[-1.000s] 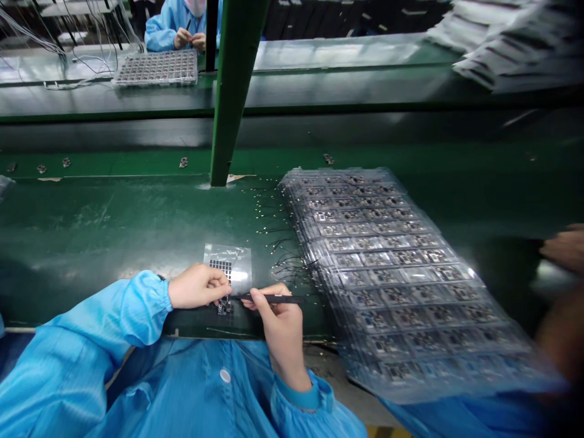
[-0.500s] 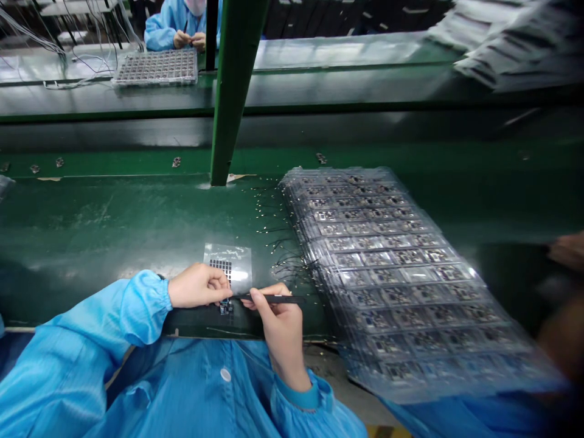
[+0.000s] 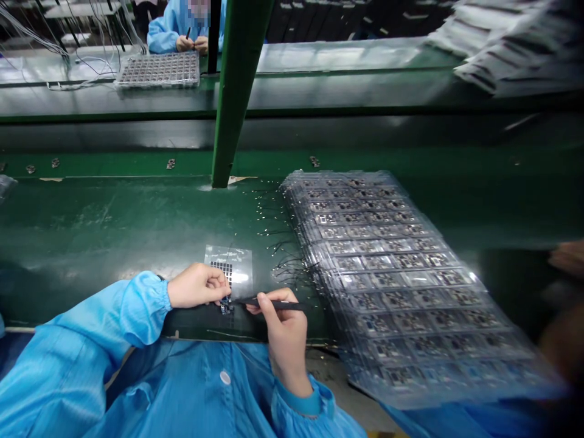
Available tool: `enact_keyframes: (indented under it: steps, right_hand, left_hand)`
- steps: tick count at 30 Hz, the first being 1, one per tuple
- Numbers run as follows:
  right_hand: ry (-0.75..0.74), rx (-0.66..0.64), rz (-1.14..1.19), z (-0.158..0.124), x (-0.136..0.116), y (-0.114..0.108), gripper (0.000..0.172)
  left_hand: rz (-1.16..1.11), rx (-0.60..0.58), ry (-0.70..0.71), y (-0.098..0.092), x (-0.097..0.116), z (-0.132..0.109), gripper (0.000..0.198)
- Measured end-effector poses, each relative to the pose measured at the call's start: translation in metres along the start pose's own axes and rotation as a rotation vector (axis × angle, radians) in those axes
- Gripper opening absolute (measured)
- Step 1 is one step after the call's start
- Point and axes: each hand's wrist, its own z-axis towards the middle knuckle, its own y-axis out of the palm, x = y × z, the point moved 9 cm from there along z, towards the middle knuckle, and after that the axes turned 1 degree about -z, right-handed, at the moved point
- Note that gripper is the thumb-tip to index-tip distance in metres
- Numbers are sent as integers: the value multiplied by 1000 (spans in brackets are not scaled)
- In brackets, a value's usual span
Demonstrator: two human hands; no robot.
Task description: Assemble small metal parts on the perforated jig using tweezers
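Note:
My left hand [image 3: 197, 286] is closed, its fingertips pinching a tiny circuit board [image 3: 225, 306] down on the green bench. My right hand [image 3: 281, 325] grips black tweezers [image 3: 269, 303] like a pen, the tip touching that small board. Just behind my fingers lies a clear plastic sheet [image 3: 230, 267] with a grid of small dark squares. Both arms wear blue sleeves.
A stack of clear blister trays [image 3: 392, 274] full of small boards lies to the right. Thin wire bits [image 3: 280, 255] litter the bench. A green post [image 3: 235, 91] rises behind. Across the conveyor a person in blue [image 3: 182, 27] works by another tray [image 3: 157, 68]. A blurred hand [image 3: 566, 258] shows at far right.
The view has shifted slightly. My right hand and the tweezers have edged a little lower; small parts on the conveyor strip have drifted left.

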Motion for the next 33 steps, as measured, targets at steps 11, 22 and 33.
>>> enact_keyframes:
  steps: [11, 22, 33]
  right_hand:
    - [-48, -220, -75, -8, -12, 29, 20]
    - [-97, -175, -169, -7, -18, 37, 14]
    - [-42, -194, -95, -2, -17, 35, 13]
  left_hand:
    - [23, 12, 18, 0, 2, -2, 17]
    - [345, 77, 220, 0, 21, -8, 18]
    - [233, 51, 173, 0, 13, -6, 25]
